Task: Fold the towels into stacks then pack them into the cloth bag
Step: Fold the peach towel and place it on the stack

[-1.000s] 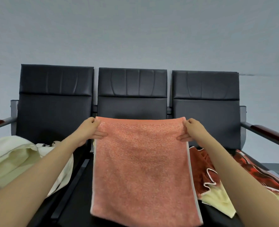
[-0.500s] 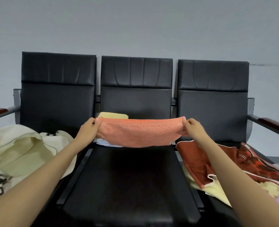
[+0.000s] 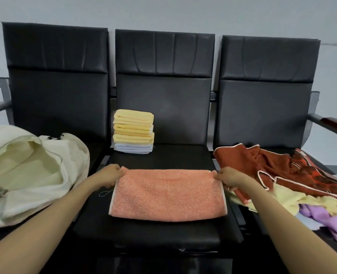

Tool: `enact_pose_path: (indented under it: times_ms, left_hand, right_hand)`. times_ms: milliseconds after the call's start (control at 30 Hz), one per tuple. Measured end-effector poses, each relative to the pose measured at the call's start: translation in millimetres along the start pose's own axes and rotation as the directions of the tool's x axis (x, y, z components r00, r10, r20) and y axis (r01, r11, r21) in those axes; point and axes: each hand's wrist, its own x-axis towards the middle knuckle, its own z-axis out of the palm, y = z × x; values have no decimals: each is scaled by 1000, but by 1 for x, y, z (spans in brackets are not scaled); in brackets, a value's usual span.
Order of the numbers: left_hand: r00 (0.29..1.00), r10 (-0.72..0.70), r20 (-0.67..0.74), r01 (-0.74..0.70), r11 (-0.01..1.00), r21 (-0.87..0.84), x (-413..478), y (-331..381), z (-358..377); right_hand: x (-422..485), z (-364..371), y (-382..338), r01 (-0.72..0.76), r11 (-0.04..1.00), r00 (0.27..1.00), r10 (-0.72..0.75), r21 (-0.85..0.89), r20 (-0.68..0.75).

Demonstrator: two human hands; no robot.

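1. Head view showed a row of three black seats (image 3: 163,232) against a pale wall; the middle seat served as the working surface.
2. On the left seat slumped the cream cloth bag (image 3: 25,175), its mouth gaping open toward the right, with nothing visible inside.
3. On the right seat lay a loose heap of unfolded towels (image 3: 282,178): rust-red on top, yellow and lilac beneath.
4. The orange towel (image 3: 167,194) lay flat on the near part of the middle seat, apparently doubled over, its white-trimmed short edges at left and right.
5. At the far left of that seat stood the folded stack (image 3: 133,133), yellow towels over pale blue ones, well apart from the orange towel.
6. The left hand (image 3: 108,175) pinched the towel's far left corner, and the right hand (image 3: 230,177) pinched its far right corner, fingers curled on the cloth.
7. To do this fold well, I judged both corners should be kept level and taut, the layers squared edge to edge, and wrinkles smoothed before the next fold, so the piece ends near the stack's footprint.
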Motion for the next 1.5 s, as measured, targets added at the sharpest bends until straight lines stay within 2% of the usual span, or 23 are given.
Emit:
enact_pose_path:
  times_ms: [67, 133, 267, 400, 533, 600, 700, 733, 800, 867, 967, 1067, 1133, 1167, 1200, 1267, 1300, 1433, 1500]
  left_hand:
    - [996, 23, -86, -18, 998, 62, 9, -3, 10]
    - [991, 27, -129, -21, 998, 54, 19, -3, 16]
    - [978, -26, -207, 6, 995, -96, 41, -1, 22]
    - [966, -103, -236, 47, 972, -230, 64, -7, 33]
    - [968, -103, -227, 59, 979, -195, 84, -15, 41]
    - [979, -116, -169, 78, 973, -216, 91, -18, 38]
    - [979, -120, 167, 171, 926, -338, 92, -21, 21]
    - [960, -88, 267, 177, 928, -329, 89, -21, 15]
    - [929, -41, 368, 148, 952, -267, 84, -20, 7]
    - [928, -15, 372, 126, 953, -276, 81, -18, 3]
    - [939, 19, 345, 136, 897, -421, 76, -12, -4]
    - [957, 75, 281, 94, 835, -542, 73, -4, -10]
    - [973, 80, 216, 67, 798, -598, 72, -1, -6]
    - [983, 57, 172, 58, 801, -597, 73, -3, -1]
    - [993, 13, 118, 56, 828, -559, 76, -6, 6]
    - [996, -81, 22, 84, 932, -352, 80, -12, 20]
    - [993, -118, -9, 112, 960, -256, 82, -14, 25]
    - [981, -189, 36, 192, 961, -198, 84, -9, 30]
    - [978, -206, 39, 209, 972, -105, 83, -7, 30]
  right_hand:
    - [12, 10, 0, 26, 1000, 996, -25, 6, -80]
    - [25, 16, -1, 39, 997, 985, -26, 73, -172]
    - [47, 21, -9, 68, 979, 964, -15, 193, -264]
    - [70, 29, -17, 29, 980, 972, 18, 195, -236]
    - [86, 42, -17, 2, 980, 976, 42, 200, -212]
    - [89, 39, -15, -28, 979, 991, 53, 201, -121]
    - [88, 27, -10, -67, 938, 988, 15, 340, 153]
    - [87, 24, -9, -63, 933, 977, -15, 353, 212]
    - [83, 20, -5, -22, 941, 964, -70, 337, 256]
    - [77, 16, -4, 4, 924, 952, -121, 382, 282]
    - [69, 9, -3, 5, 842, 937, -193, 539, 292]
    - [71, 2, 1, 53, 753, 950, -242, 656, 200]
    - [76, 5, 3, 73, 703, 966, -225, 708, 124]
    - [78, 9, 3, 72, 713, 978, -189, 697, 92]
    - [80, 15, 3, 73, 773, 988, -141, 631, 59]
    - [85, 27, 3, 37, 935, 998, -49, 353, 25]
    - [87, 31, 3, 15, 971, 1000, -20, 239, 16]
    - [91, 31, 2, -1, 987, 1000, 5, 163, -24]
    - [91, 31, 1, 0, 997, 1000, 2, 80, -28]
